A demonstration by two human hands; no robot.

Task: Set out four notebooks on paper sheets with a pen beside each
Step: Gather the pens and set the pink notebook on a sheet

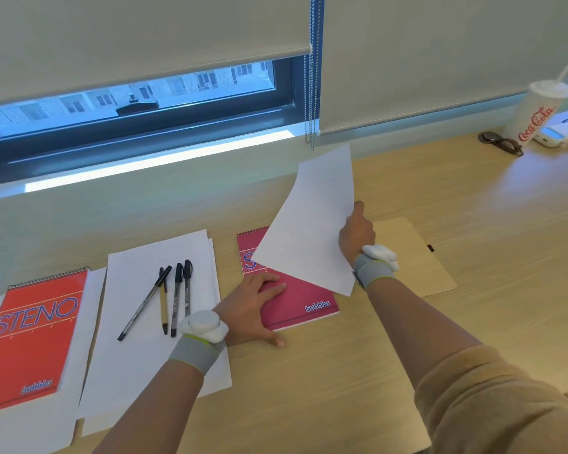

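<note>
My right grip pinches a blank white paper sheet by its edge, tilted above the pink spiral-bound notebook. That notebook lies on the wooden tabletop under my left grip, fingers flat. Left of that grip, 4 ballpoint pens lie on stacked white sheets; further left sits a red spiral-bound notebook.
</note>
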